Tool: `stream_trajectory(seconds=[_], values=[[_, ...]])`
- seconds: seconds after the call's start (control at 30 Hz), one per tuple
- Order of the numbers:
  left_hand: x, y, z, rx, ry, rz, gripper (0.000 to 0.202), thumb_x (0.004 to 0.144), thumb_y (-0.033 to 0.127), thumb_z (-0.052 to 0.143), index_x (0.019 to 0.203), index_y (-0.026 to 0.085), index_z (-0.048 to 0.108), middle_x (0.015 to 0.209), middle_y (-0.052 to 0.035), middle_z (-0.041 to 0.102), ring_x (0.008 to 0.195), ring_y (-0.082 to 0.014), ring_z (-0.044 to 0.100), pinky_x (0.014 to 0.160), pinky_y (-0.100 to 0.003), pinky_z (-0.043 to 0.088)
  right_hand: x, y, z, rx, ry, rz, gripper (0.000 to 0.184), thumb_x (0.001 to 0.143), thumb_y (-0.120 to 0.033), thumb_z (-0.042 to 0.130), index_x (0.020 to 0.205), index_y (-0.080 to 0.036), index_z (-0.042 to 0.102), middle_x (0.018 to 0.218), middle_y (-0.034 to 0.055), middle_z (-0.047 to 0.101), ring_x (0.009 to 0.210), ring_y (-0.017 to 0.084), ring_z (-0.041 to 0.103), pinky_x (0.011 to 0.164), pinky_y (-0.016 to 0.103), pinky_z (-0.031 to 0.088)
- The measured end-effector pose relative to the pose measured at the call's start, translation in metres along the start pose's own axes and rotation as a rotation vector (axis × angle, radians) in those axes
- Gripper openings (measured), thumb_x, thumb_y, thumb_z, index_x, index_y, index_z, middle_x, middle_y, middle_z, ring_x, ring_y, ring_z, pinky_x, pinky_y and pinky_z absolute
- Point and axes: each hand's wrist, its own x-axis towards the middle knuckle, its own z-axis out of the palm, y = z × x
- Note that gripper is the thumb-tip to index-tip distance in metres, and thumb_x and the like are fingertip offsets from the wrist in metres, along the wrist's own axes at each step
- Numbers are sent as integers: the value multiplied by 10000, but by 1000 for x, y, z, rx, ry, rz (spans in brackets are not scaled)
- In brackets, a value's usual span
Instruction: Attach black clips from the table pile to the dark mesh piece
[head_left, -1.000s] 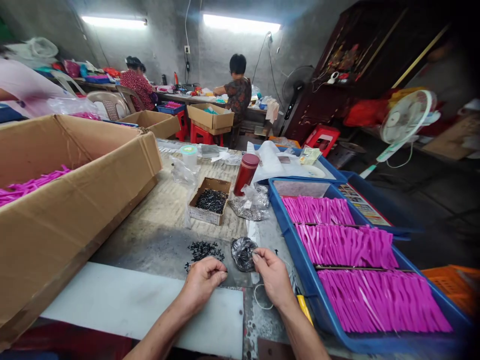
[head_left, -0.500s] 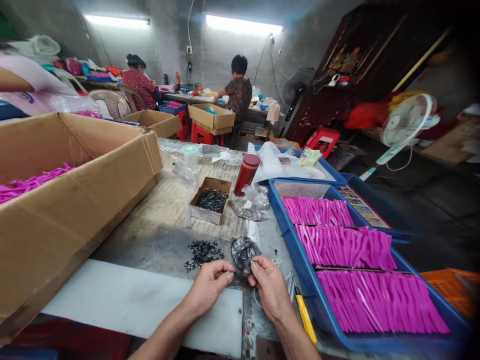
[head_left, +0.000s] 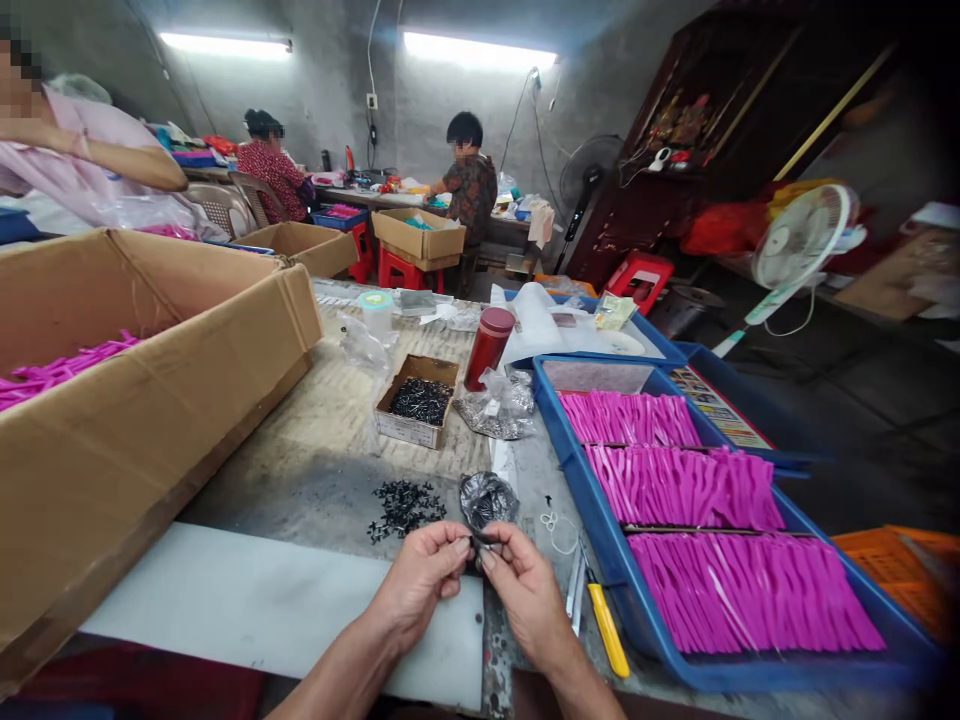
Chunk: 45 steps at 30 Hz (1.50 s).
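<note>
My left hand (head_left: 426, 578) is closed in a pinch, and a small black part (head_left: 474, 542) shows at its fingertips. Against it my right hand (head_left: 527, 585) pinches too, its thumb and forefinger on a small dark piece whose kind I cannot make out. The fingertips of both hands nearly touch. Just beyond them lies a crumpled black plastic bag (head_left: 487, 498), open at the top. Left of the bag is a loose pile of small black parts (head_left: 405, 508). A white board (head_left: 285, 595) lies beneath my left forearm.
A blue tray (head_left: 611, 560) holds rows of magenta strips at right, beside a yellow-handled tool (head_left: 609, 630). A small box (head_left: 411, 428) of black pieces and a red canister (head_left: 489, 350) stand farther back. A large carton (head_left: 172, 400) fills the left. Other people sit behind.
My right hand has moved left from the black bag, and its fingertips now meet those of my left hand. A person at far left has come further into view.
</note>
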Motion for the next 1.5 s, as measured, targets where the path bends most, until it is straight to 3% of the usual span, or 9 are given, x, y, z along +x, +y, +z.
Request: stream_trajectory(seconds=[0.6,1.33,1.5], values=[[-4,-2,4,-34,9,-48,254,559,320,669,621,119,526,477,57,364,440,-37,270,405,-169,162,-1,8,0,25,8,27,108,695,-228,516,786,-178,486,637,-25,489,589,113,457,555,215,373],[-1,-8,-2,45,25,5,239,592,324,639,648,120,529,474,64,355,422,-34,249,404,-172,181,-1,4,2,69,-2,69,93,677,-220,537,745,-185,484,609,-46,450,562,96,416,532,199,337],[-2,-7,-3,153,26,47,221,617,322,613,660,123,527,495,62,372,417,-34,252,405,-174,180,-1,1,4,125,-16,82,94,662,-206,541,726,-190,474,610,-51,433,572,95,407,527,192,326]])
